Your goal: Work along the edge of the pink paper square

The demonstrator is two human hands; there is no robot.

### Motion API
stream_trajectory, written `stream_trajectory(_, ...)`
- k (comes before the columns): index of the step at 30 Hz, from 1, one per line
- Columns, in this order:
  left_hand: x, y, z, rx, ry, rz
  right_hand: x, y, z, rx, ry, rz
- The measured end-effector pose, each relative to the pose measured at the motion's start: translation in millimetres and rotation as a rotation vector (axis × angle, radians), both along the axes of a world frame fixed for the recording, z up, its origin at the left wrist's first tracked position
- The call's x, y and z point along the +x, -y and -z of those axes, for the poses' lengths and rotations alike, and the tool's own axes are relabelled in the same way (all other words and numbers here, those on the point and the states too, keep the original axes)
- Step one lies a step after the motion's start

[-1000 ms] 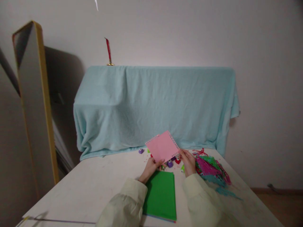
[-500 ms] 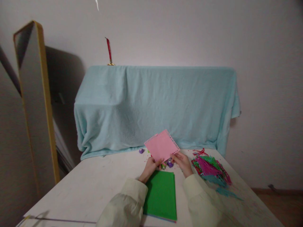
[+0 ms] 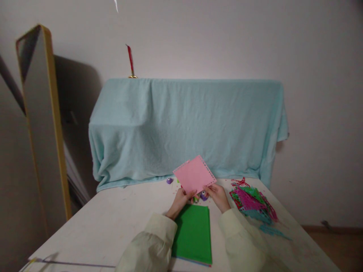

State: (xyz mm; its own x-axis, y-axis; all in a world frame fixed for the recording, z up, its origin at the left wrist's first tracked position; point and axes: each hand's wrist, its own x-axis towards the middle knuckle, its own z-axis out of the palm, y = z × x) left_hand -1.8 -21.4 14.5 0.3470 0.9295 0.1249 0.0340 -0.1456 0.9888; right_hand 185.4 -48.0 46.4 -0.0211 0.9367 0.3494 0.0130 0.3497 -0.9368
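A pink sheet of paper [image 3: 194, 174] with rows of punched holes along its edges is held up tilted over the table, one corner pointing away from me. My left hand [image 3: 182, 201] pinches its near corner between thumb and fingers. On the lower right edge, my right hand [image 3: 217, 195] grips the same sheet. Small craft punches, among them a purple one [image 3: 203, 196] and a green one [image 3: 195, 199], sit partly hidden behind the paper and hands. Below my wrists lies a stack of coloured paper, with a green sheet [image 3: 193, 234] on top.
A tangled heap of punched paper strips [image 3: 251, 202] in pink, green, red and blue lies at the right. Another purple punch [image 3: 169, 180] stands at the table's back, before a light blue cloth [image 3: 187, 128]. A tall framed mirror [image 3: 42, 124] leans at the left.
The pink paper and my right hand have shifted very slightly to the right. Both hands keep their hold, and everything else stays put.
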Motion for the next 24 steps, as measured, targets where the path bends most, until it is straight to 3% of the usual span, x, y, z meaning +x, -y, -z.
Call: stream_trajectory(24, -0.5, -2.3, 1.4, 0.009, -0.011, -0.004, 0.9, 2.2, -5.8, -0.052, -0.031, 0.081)
